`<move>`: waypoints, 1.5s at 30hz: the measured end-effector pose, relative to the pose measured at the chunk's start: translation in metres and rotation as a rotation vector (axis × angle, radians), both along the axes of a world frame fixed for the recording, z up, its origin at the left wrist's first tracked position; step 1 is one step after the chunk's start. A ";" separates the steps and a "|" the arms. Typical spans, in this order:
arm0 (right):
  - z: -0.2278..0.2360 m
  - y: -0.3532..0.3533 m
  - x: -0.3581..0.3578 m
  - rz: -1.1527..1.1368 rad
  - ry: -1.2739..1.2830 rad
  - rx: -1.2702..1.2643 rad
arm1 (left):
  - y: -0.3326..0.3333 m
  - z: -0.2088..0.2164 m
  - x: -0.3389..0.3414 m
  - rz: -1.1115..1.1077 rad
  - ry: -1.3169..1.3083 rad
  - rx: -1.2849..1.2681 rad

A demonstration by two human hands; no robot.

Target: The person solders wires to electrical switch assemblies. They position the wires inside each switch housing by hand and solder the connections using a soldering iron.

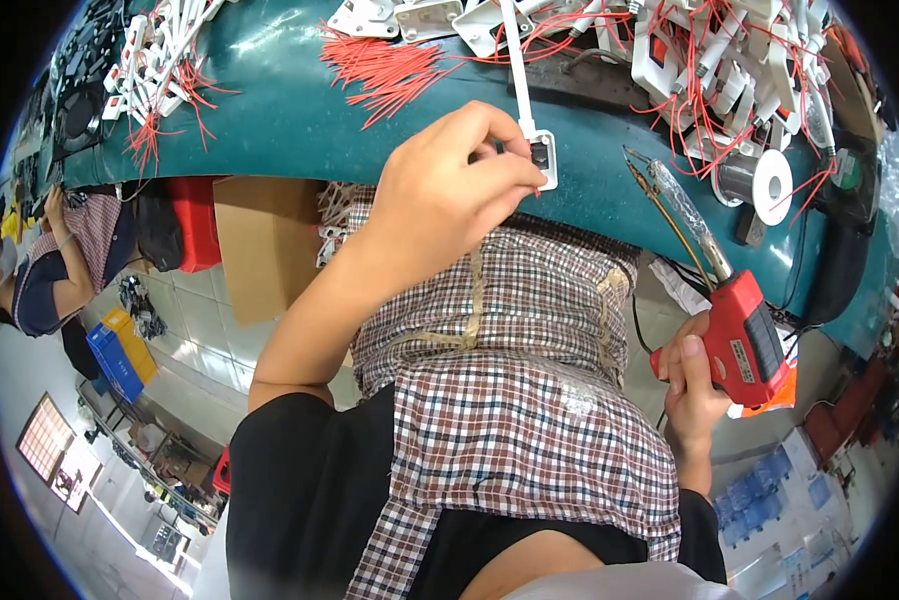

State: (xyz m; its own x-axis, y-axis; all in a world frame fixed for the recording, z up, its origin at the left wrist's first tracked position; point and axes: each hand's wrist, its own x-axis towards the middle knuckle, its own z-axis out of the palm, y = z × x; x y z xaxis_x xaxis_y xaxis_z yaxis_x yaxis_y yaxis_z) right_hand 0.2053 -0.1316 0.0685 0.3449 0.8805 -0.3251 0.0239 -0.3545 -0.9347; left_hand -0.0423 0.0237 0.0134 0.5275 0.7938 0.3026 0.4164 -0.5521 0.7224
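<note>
Both hands grip: your left hand [454,190] pinches the white housing [552,162], apparently steadying it, while your right hand [696,390] curls its fingers around the red soldering gun [734,335].

We have our bare left hand [449,185] up front near centre, knuckles bent, fingertips drawn together in a pinch toward the right, a small gap showing between the digits. Our left forearm [334,305] slants up and right from a bent elbow [291,388]. Our bare right hand [694,385] sits lower and well apart, closed in a grip, thumb pointing up, other fingers partly hidden. Our right forearm [696,468] shows only briefly below the wrist.
</note>
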 end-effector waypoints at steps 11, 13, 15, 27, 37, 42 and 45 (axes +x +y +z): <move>0.002 0.000 -0.001 0.037 0.020 -0.009 | 0.005 -0.008 -0.002 0.053 -0.318 -0.270; 0.003 0.002 -0.001 0.037 0.015 -0.009 | 0.005 -0.003 0.001 0.038 -0.340 -0.273; 0.003 0.004 -0.003 0.041 0.011 -0.008 | -0.002 0.007 0.007 0.212 -0.535 -0.721; 0.002 0.005 -0.001 0.119 0.003 -0.021 | -0.007 0.011 0.011 0.305 -0.154 -0.291; 0.002 0.005 -0.001 0.161 0.036 -0.031 | -0.005 0.005 0.006 0.259 -0.239 -0.327; 0.007 0.008 -0.006 0.192 0.060 -0.051 | -0.005 0.008 0.003 0.307 -0.126 -0.248; 0.011 0.009 -0.010 0.224 0.067 -0.098 | -0.006 0.009 0.004 0.327 -0.079 -0.180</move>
State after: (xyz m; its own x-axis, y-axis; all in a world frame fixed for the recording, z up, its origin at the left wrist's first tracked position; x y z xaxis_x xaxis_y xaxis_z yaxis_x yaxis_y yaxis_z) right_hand 0.1953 -0.1223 0.0791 0.1195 0.8958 -0.4281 0.0512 -0.4361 -0.8984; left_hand -0.0381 0.0179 0.0226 0.2178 0.9606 0.1728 0.4890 -0.2606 0.8324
